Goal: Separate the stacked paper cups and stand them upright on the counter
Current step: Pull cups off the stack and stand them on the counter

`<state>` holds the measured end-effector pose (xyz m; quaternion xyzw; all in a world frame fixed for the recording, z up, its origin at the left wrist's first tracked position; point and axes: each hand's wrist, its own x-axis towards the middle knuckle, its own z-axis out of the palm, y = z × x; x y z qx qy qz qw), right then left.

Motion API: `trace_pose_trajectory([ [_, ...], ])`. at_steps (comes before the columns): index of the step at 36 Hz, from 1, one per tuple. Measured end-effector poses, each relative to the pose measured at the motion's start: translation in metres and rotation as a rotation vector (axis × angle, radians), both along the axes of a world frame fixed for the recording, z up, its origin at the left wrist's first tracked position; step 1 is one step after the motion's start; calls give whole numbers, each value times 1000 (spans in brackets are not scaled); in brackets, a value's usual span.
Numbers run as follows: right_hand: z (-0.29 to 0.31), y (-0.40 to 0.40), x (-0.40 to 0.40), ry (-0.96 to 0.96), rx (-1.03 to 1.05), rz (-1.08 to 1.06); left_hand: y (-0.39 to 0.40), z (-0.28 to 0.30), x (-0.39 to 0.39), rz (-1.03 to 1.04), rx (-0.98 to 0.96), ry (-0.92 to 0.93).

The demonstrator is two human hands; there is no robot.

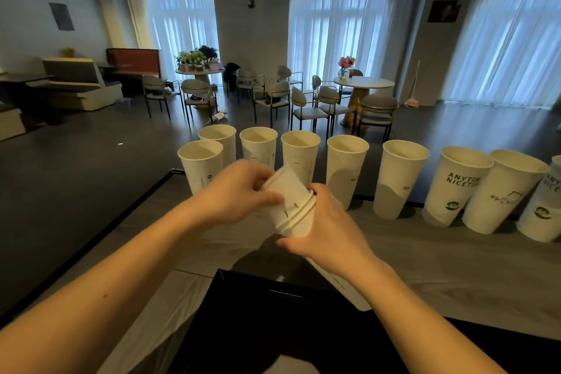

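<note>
Both my hands hold a tilted stack of white paper cups (296,215) above the grey wooden counter (440,267). My left hand (243,188) grips the topmost cup near its upper end. My right hand (328,231) wraps the lower cups just under several stacked rims; the stack's bottom pokes out below my right wrist. Along the counter's far edge stand several separated cups, upright and empty, from a left cup (201,165) across to a printed cup (455,185) on the right.
A dark box-like object (273,319) sits on the counter close to me, under my forearms. The counter's left edge (121,215) drops to a dark floor. Beyond are chairs, round tables (362,82) with flowers and curtained windows.
</note>
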<state>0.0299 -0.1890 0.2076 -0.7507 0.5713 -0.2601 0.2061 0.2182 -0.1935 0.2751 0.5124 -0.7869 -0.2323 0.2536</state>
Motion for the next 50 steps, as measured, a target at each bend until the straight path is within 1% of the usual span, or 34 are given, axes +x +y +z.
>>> trace_pose_trajectory([
  [2,-2,-2,-10,69,31,-32,-5,8,8,88,-87,69],
  [3,-3,-3,-15,91,47,-59,-10,11,11,125,-147,73],
  [6,-5,-6,-25,112,89,-143,-27,11,17,187,-270,-68],
  [9,-4,-9,-30,64,80,-185,-45,0,16,200,-272,-228],
  [15,1,-18,-24,-149,-30,-188,-64,-18,13,168,-351,-510],
  [18,0,-23,-20,-174,-65,-184,-72,-20,15,153,-355,-555],
  [22,0,-26,-16,-171,-68,-163,-80,-15,15,148,-270,-615],
  [23,0,-27,-16,-166,-68,-157,-80,-13,15,149,-259,-601],
  [24,0,-27,-15,-163,-68,-155,-78,-10,14,155,-293,-582],
  [26,0,-26,-15,-157,-72,-154,-69,-4,9,186,-475,-533],
  [27,0,-26,-16,-155,-75,-152,-62,-1,4,184,-555,-448],
  [28,0,-26,-16,-154,-74,-149,-53,1,-3,153,-551,-333],
  [29,1,-26,-16,-153,-73,-145,-44,3,-11,88,-464,-212],
  [30,2,-26,-16,-152,-72,-139,-35,4,-18,0,-312,-117],
  [31,2,-27,-16,-147,-72,-132,-29,3,-24,-102,-137,-69],
  [32,3,-27,-17,-139,-74,-123,-23,3,-30,-198,5,-57],
  [33,4,-26,-17,-130,-74,-111,-19,1,-34,-270,94,-57],
  [34,4,-26,-18,-125,-72,-102,-16,0,-37,-310,135,-40],
  [36,4,-22,-20,-122,-62,-99,-12,-2,-41,-307,149,21],
  [41,3,-15,-24,-93,-38,-75,-6,-10,-46,-262,123,88],
  [44,3,-10,-29,-74,-28,-61,-3,-13,-50,-190,68,116],
  [46,4,-4,-36,-48,-32,-76,-1,-10,-51,-106,-6,132],
  [50,7,1,-58,15,-84,-206,-9,2,-46,56,-265,211],
])
